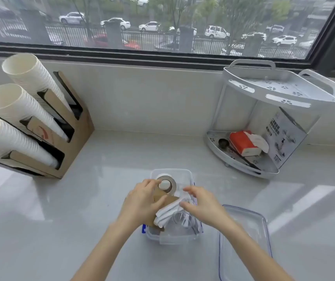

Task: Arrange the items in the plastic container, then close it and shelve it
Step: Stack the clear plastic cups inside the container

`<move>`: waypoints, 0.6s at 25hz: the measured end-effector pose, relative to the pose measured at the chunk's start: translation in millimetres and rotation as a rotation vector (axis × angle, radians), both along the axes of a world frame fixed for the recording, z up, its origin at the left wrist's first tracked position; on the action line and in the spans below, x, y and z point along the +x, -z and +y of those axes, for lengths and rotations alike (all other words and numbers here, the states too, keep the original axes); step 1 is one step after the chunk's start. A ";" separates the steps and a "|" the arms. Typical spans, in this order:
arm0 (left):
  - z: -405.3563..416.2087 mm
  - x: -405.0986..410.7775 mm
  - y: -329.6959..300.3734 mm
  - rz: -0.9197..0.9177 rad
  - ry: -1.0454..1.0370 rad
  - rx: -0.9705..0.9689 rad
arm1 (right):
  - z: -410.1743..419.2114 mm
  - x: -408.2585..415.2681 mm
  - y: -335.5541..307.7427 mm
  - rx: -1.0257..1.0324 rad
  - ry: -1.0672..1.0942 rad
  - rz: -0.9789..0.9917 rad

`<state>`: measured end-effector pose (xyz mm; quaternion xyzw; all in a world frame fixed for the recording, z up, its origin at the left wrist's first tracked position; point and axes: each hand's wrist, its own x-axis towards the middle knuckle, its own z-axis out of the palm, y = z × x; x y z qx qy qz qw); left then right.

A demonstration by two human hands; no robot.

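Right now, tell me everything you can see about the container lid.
The container lid is a clear, rounded-rectangle plastic piece with a blue-tinted rim, probably its seal. It lies flat on the grey counter, off the plastic container and just to its right, its near end cut off by the bottom of the picture. The right forearm passes over its left edge; whether they touch cannot be told. Neither hand holds it.
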<state>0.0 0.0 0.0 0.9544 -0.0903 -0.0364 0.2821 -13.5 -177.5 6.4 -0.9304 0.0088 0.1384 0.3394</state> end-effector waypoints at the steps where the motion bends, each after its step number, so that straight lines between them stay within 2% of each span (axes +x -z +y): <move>1: 0.6 -0.6 2.2 0.014 0.006 0.006 | 0.5 -0.6 2.5 -0.017 -0.014 0.025; 6: 0.9 -5.6 19.3 0.052 0.039 -0.017 | 1.6 -5.3 18.7 -0.116 -0.109 0.064; 15: 1.1 -9.1 33.8 0.060 0.066 0.061 | -2.0 -3.7 27.0 -0.043 0.029 -0.060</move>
